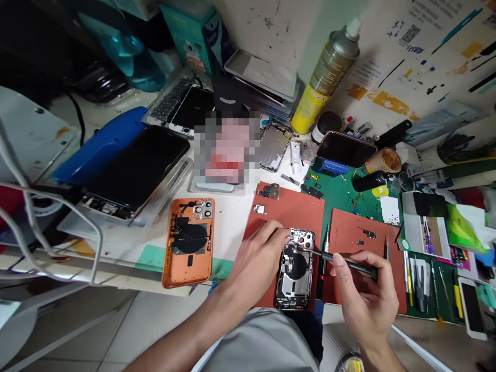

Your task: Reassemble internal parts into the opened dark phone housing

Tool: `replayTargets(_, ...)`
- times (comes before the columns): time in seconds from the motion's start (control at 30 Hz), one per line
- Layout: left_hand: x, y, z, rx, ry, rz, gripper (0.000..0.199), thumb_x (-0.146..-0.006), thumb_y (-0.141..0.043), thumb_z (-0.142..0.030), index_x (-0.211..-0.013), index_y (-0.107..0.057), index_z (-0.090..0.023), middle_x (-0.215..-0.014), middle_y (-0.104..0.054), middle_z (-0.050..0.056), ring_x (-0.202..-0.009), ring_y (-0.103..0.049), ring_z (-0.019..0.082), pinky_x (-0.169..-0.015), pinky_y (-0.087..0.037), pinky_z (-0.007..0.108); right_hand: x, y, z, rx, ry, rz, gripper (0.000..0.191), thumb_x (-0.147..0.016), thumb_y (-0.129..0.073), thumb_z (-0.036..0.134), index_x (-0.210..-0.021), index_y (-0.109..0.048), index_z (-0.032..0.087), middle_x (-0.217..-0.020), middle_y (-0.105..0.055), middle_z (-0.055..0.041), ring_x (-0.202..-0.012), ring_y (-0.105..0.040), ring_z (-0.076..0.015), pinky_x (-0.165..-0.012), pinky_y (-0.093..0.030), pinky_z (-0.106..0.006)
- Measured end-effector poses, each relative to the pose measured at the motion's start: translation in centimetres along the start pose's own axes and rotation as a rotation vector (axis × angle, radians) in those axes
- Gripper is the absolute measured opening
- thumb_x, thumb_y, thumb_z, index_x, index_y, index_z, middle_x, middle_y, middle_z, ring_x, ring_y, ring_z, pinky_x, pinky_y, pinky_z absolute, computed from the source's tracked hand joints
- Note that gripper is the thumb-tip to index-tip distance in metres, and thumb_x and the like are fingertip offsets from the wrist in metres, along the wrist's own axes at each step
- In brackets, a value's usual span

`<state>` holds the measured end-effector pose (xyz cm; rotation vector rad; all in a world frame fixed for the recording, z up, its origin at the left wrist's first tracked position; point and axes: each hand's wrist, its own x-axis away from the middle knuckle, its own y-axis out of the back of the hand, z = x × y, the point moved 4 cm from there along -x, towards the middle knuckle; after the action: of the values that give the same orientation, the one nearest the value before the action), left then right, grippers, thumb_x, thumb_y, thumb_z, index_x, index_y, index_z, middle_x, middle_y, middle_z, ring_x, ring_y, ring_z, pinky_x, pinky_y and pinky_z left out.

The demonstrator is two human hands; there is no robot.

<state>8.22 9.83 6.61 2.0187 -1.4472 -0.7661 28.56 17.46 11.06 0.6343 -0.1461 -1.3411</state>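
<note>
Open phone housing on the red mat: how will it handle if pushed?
The phone housing looks stiff, being a metal-framed shell, and probably slides on the smooth red mat unless the left hand pins it.

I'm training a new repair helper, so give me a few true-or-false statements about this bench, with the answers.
1. The right hand holds a black-handled screwdriver. True.
2. An orange back housing lies on the white bench, away from both hands. True.
3. The left hand rests on that orange housing. False: it rests against an opened phone.
4. The opened phone lies on a green mat. False: it lies on a red-brown silicone mat.
5. The yellow-and-grey spray can lies on its side. False: it stands on end.
</note>
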Motion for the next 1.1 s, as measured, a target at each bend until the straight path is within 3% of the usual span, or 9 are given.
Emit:
replayTargets(0.1, -0.9, -0.5, -0.1, -0.117, 0.007, 0.113, 0.025, -0.108, -0.050, -0.006, -0.115, -0.069, -0.021, -0.110, -0.072, 0.003, -0.082, -0.074, 0.017, -0.068, -0.058, 0.032, 0.7, 0.8, -0.8, -0.008, -0.036, -0.024, 0.026, -0.091, -0.087, 0.027, -0.106, -0.067, 0.022, -0.082, -0.073, 0.0000, -0.062, -0.074, -0.0162, -0.059, -0.064, -0.025)
replayTargets(0.4, -1.9, -0.4, -1.2, -0.362, 0.059, 0.265, 0.027, -0.105, -0.047, -0.001, -0.106, -0.065, -0.022, -0.104, -0.068, 0.003, -0.087, -0.071, 0.021, -0.067, -0.053, 0.033, 1.8, 2.3, -2.7, -0.085, -0.110, -0.031, 0.028, -0.092, -0.086, 0.025, -0.111, -0.067, 0.022, -0.085, -0.075, -0.0004, -0.065, -0.075, -0.0162, -0.066, -0.065, -0.026)
replayTargets(0.57, -2.3, -1.2, -1.2, -0.454, 0.097, 0.311, 0.024, -0.107, -0.046, -0.004, -0.103, -0.062, -0.021, -0.104, -0.066, 0.006, -0.085, -0.070, 0.024, -0.063, -0.051, 0.035, 2.0, 2.7, -3.4, -0.113, -0.169, -0.049, 0.028, -0.092, -0.087, 0.029, -0.111, -0.068, 0.023, -0.089, -0.077, -0.0012, -0.070, -0.077, -0.0157, -0.071, -0.065, -0.024)
replayTargets(0.7, -2.3, -1.7, -1.2, -0.450, 0.079, 0.324, 0.024, -0.106, -0.044, -0.004, -0.103, -0.060, -0.021, -0.104, -0.066, 0.006, -0.087, -0.069, 0.025, -0.068, -0.054, 0.035, 1.9, 2.8, -3.8, -0.141, -0.185, -0.066, 0.028, -0.091, -0.088, 0.029, -0.110, -0.069, 0.023, -0.089, -0.078, -0.0012, -0.071, -0.078, -0.0159, -0.073, -0.067, -0.024)
replayTargets(0.83, -1.9, 0.3, -0.6, -0.398, 0.081, 0.285, 0.023, -0.111, -0.040, -0.010, -0.108, -0.058, -0.023, -0.109, -0.067, 0.006, -0.089, -0.071, 0.021, -0.072, -0.055, 0.032, 1.8, 3.0, -3.8, -0.140, -0.206, -0.089, 0.030, -0.088, -0.090, 0.030, -0.109, -0.070, 0.023, -0.091, -0.078, -0.0018, -0.073, -0.079, -0.0159, -0.074, -0.067, -0.023)
replayTargets(1.0, -1.4, 4.6, 2.1, -0.324, 0.225, 0.053, 0.018, -0.114, -0.040, -0.023, -0.110, -0.058, -0.023, -0.109, -0.067, 0.007, -0.090, -0.071, 0.022, -0.070, -0.053, 0.033, 2.2, 3.2, -3.8, -0.133, -0.250, -0.137, 0.034, -0.085, -0.093, 0.032, -0.107, -0.071, 0.021, -0.088, -0.080, -0.0024, -0.070, -0.079, -0.0151, -0.073, -0.066, -0.020)
replayTargets(1.1, -1.4, 4.5, 3.4, -0.339, 0.253, 0.080, 0.018, -0.112, -0.043, -0.022, -0.106, -0.060, -0.023, -0.108, -0.068, 0.007, -0.089, -0.072, 0.023, -0.067, -0.051, 0.033, 2.6, 3.1, -4.0, -0.121, -0.286, -0.145, 0.038, -0.083, -0.095, 0.035, -0.109, -0.072, 0.020, -0.088, -0.080, -0.0033, -0.070, -0.078, -0.0150, -0.075, -0.066, -0.020)
